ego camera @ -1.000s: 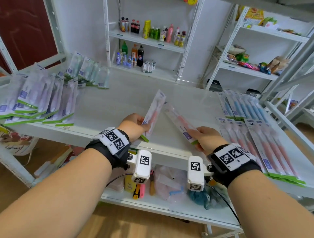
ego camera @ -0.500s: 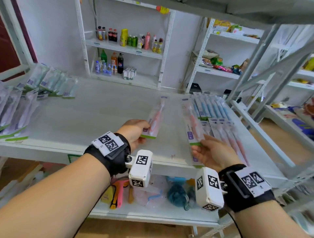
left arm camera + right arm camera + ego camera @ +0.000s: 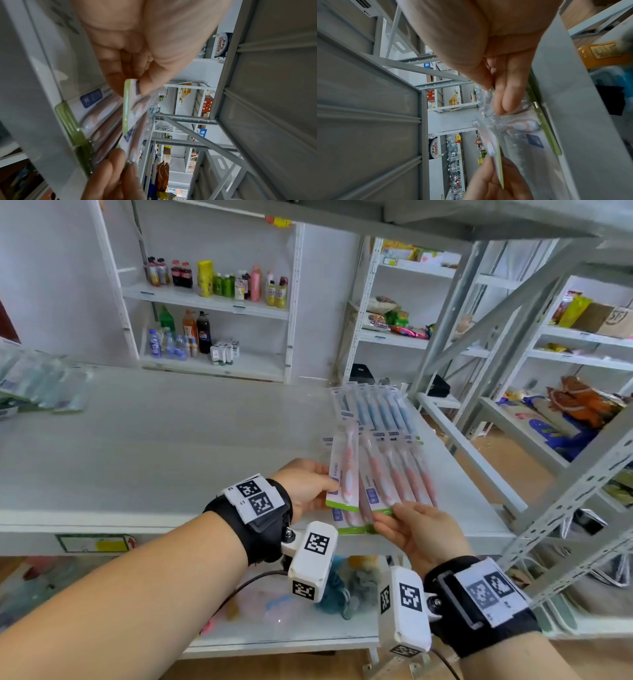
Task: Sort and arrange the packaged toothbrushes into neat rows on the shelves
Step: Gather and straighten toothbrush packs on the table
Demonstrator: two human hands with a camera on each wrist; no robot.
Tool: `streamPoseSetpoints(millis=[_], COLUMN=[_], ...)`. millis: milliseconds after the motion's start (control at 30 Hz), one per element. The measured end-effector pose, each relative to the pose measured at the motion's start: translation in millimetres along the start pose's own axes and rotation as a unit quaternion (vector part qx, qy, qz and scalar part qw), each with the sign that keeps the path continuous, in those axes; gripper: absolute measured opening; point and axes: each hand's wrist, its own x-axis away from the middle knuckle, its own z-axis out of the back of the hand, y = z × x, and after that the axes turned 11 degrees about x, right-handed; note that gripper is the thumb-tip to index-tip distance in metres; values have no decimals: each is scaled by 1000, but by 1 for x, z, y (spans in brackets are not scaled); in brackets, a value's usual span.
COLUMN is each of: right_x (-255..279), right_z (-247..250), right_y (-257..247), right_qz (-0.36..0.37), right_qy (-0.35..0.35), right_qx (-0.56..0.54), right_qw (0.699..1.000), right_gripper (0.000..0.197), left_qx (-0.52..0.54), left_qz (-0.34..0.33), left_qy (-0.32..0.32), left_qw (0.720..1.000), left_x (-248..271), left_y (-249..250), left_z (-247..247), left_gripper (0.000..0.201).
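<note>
My left hand (image 3: 330,486) pinches the bottom corner of a pink packaged toothbrush (image 3: 344,470) between thumb and fingers (image 3: 142,86), holding it just above the white shelf (image 3: 171,446). Right beside it, my right hand (image 3: 385,517) grips the green bottom edge of a second pink pack (image 3: 376,481); its fingers (image 3: 505,97) curl under that pack. Both packs hover over the left end of a row of pink packs (image 3: 414,474) lying on the shelf, with another pink pack (image 3: 352,518) beneath them. A row of blue packs (image 3: 376,409) lies behind.
A loose pile of packaged toothbrushes (image 3: 41,388) lies at the shelf's far left. Grey shelf uprights and braces (image 3: 513,344) stand close on the right. Drink bottles (image 3: 205,282) fill a rack behind. The lower shelf (image 3: 281,621) holds assorted items.
Both hands have carried their pink packs rightward to the pink row. The two packs, angled apart before, now sit side by side. The view has swung right.
</note>
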Motion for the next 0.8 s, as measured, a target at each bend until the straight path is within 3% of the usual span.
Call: streamPoseSetpoints(millis=[400,633,800], right_x=[1,-3,-5], right_z=[6,14,23], right_y=[8,9,9], right_qz=[-4,31,29], right_qy=[33,58,60], right_qx=[16,118,152], right_qw=[999,991,986], right_gripper=[6,18,5], left_qx=[-53,-129,-222], left_qz=[0,-20,-45], left_qy=[25,12,5], left_qw=[998,991,974], left_x=[-12,-17,-16], left_y=[-14,-19,-18], left_z=[-29,-38,-44], left_gripper=[19,20,20])
